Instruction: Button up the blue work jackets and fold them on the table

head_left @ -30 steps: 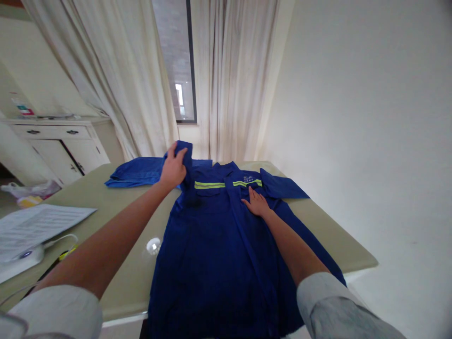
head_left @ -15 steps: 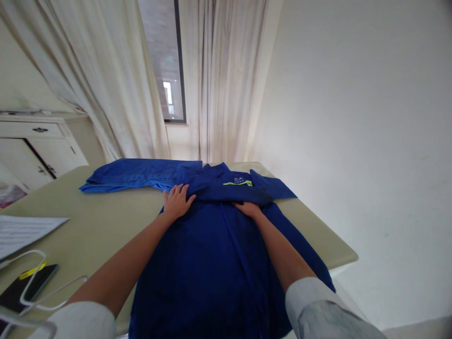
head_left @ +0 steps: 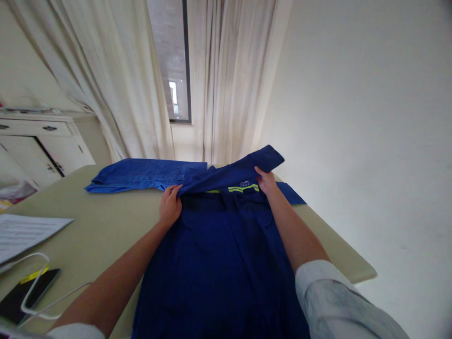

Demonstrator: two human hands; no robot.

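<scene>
A dark blue jacket [head_left: 219, 263] with a yellow-green stripe across its chest lies on the table and extends down toward me. My left hand [head_left: 171, 206] is closed on a fold of its blue sleeve near the shoulder on the left. The sleeve [head_left: 229, 170] runs slantwise over the chest, its far end raised off the garment. Up there, my right hand [head_left: 265, 181] pinches the lower edge with thumb and fingers. Part of a small printed mark shows beside that hand. Another blue cloth end [head_left: 291, 193] sticks out flat beyond my right wrist.
A folded, lighter blue piece of cloth [head_left: 141, 175] rests at the back left of the pale green table [head_left: 116, 212]. Printed paper [head_left: 31, 230], a dark phone-like object [head_left: 28, 292] and a white cable [head_left: 31, 256] are at the left. Curtains hang behind; a wall rises on the right.
My right hand has moved up and lifted the sleeve's far end, baring more of the stripe. The cloth along the jacket's lower right side is gone from there. My left hand's spread fingers have closed.
</scene>
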